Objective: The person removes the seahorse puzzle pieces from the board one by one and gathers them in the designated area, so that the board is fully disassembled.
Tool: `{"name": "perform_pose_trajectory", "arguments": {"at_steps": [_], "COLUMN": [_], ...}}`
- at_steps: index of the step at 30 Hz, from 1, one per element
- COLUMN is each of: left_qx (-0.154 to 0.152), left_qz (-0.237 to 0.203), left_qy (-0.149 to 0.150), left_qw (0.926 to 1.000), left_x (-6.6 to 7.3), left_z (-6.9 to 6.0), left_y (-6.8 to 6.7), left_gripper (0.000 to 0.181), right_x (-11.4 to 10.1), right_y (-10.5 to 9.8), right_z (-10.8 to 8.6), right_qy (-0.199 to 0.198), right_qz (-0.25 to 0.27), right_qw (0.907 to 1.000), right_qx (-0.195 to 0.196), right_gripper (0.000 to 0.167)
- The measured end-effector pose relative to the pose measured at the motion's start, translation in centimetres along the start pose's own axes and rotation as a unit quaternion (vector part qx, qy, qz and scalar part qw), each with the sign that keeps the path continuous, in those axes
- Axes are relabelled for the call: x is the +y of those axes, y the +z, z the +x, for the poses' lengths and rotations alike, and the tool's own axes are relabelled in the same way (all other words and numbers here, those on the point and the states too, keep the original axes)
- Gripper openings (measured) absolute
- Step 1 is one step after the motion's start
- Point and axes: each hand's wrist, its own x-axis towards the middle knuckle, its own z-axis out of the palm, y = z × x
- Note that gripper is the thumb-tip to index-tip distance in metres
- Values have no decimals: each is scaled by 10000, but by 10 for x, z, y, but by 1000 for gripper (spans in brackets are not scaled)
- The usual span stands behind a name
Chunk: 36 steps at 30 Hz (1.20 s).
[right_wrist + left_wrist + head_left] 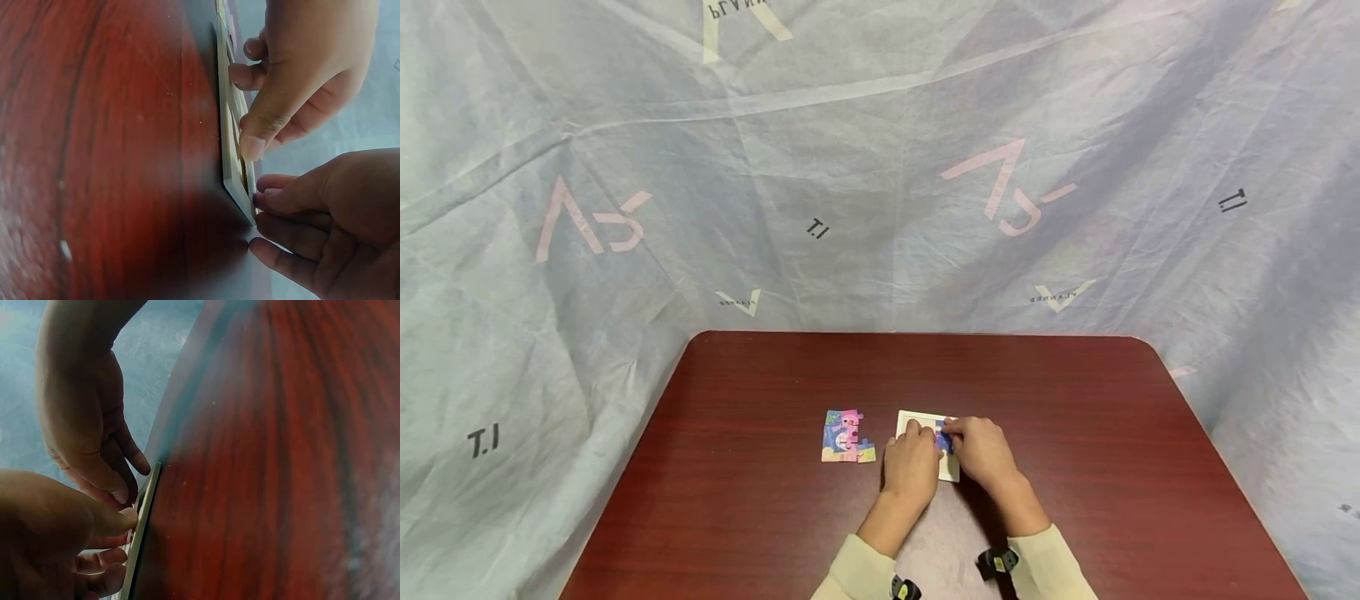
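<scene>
A pale, square puzzle tray (951, 468) lies on the table with a blue jigsaw piece (944, 442) at its right side. Over the tray's left part lies my left hand (912, 462), its fingertips resting on it. In the right wrist view, the left thumb (253, 147) presses along the tray's near edge, apart from the other fingers. My right hand (985, 450) pinches the blue piece at the tray's right side, thumb and index close together near the corner in the right wrist view. Fingers hide much of the tray's inside.
Left of the tray lies a joined group of pink and blue jigsaw pieces (841, 437), with a yellow-and-blue piece (867, 452) at its lower right. A dark red wooden table (737, 517) carries everything. Grey printed cloth (880, 183) hangs behind and at the sides.
</scene>
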Motion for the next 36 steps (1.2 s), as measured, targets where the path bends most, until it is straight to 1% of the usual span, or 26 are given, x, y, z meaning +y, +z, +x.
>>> {"name": "perform_pose_trajectory", "arguments": {"at_steps": [6,12,15,18,23,28,32,36], "left_qx": [-81,-48,0,-35,-153,-123,-196,-322], "left_qz": [69,105,152,176,238,366,311,265], "left_qy": [58,144,197,203,159,213,216,168], "left_qw": [9999,9998,9997,9996,9995,9990,9991,9990], "left_x": [0,-1,-1,-2,-2,-2,-1,0], "left_z": [1,0,0,0,-1,-2,-1,1], "left_y": [-4,-3,-2,-2,-2,-2,-3,-6], "left_gripper": [23,25,26,28,32,32,32,33], "right_x": [-1,-1,-2,-2,-3,-5,-7,-8], "right_y": [-1,0,0,0,2,1,-1,-2], "right_z": [1,-1,-2,-1,-2,-3,-5,-6], "right_qy": [-52,-108,-85,-68,-41,-64,-90,-136], "right_qz": [-35,-16,-35,-63,-81,-162,-171,-148], "right_qw": [10000,9999,9999,9999,10000,9998,9997,9997], "right_qx": [9,131,129,119,14,-90,-133,-157], "right_gripper": [21,20,22,22,21,26,27,30]}}
